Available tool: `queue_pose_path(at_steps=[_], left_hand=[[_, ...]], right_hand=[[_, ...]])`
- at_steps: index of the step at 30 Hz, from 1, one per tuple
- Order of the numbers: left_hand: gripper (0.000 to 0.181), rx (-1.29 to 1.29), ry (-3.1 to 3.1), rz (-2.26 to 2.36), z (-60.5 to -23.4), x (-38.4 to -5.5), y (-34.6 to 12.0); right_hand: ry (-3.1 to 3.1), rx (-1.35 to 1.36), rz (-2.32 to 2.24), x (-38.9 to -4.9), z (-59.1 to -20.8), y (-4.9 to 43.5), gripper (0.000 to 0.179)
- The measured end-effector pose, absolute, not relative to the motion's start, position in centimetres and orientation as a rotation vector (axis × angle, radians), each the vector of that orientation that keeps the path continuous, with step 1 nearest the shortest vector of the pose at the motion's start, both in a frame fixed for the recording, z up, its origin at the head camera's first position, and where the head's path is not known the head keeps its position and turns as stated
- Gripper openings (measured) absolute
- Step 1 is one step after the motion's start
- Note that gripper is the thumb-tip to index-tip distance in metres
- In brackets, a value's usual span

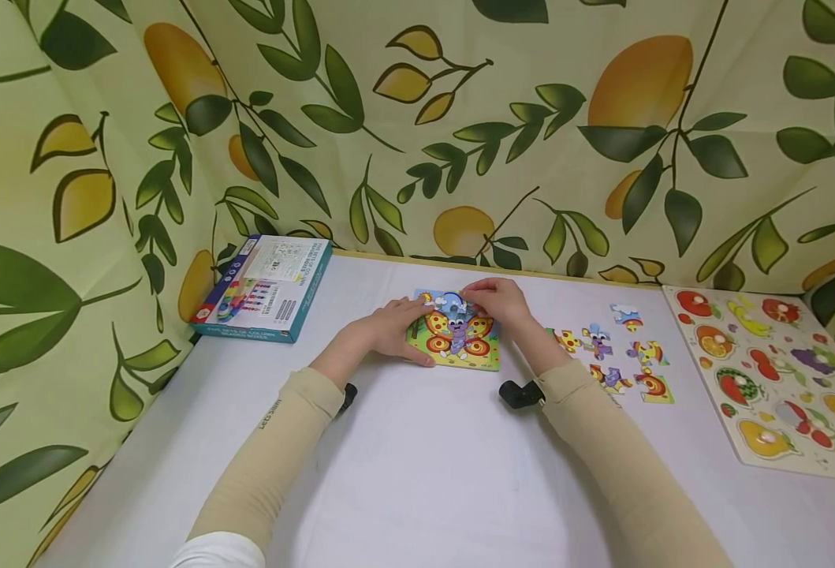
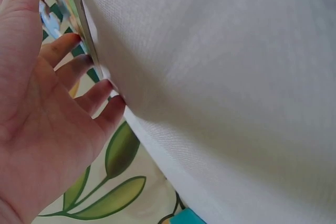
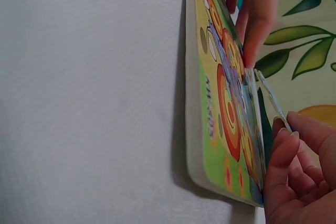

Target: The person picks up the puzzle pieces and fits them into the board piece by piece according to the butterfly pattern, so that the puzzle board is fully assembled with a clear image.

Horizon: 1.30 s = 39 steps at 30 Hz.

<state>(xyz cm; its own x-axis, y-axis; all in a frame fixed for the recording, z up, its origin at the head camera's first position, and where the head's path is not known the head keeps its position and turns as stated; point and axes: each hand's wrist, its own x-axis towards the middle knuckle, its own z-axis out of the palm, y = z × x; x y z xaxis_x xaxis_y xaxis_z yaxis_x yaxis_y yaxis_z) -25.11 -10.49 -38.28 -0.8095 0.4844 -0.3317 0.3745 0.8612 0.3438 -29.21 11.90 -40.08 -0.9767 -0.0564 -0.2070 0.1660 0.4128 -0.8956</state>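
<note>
A square butterfly jigsaw puzzle [image 1: 460, 362] lies flat on the white table, its purple butterfly with orange wings facing up. My left hand [image 1: 392, 327] lies along its left side, thumb by the lower left edge and fingers near the top. In the right wrist view, a left fingertip [image 3: 250, 59] presses at the board's far edge. At the top of the puzzle, my right hand [image 1: 504, 306] pinches a thin puzzle piece [image 3: 274, 98] between thumb and index finger. That piece is tilted up, seen nearly edge-on, one end close to the left fingertip.
Several loose puzzle pieces [image 1: 598, 341] lie right of the puzzle, partly behind my right forearm. Farther right is a wooden fruit peg board [image 1: 732, 422]. A boxed toy set [image 1: 275, 288] lies at the back left. Leaf-patterned cloth [image 1: 460, 173] hangs behind the table.
</note>
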Motion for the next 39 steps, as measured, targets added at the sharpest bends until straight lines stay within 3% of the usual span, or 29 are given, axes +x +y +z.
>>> queue_pose_path(at_steps=[12, 39], left_hand=[[0.101, 0.628, 2.614, 0.373, -38.1, -25.0, -10.5], [0.11, 0.642, 2.727, 0.07, -38.3, -25.0, -9.3]], right_hand=[[2.486, 0.135, -1.544, -29.4, -40.1, 11.3, 0.026], [2.802, -0.113, -1.295, -29.1, -40.5, 11.0, 0.015]])
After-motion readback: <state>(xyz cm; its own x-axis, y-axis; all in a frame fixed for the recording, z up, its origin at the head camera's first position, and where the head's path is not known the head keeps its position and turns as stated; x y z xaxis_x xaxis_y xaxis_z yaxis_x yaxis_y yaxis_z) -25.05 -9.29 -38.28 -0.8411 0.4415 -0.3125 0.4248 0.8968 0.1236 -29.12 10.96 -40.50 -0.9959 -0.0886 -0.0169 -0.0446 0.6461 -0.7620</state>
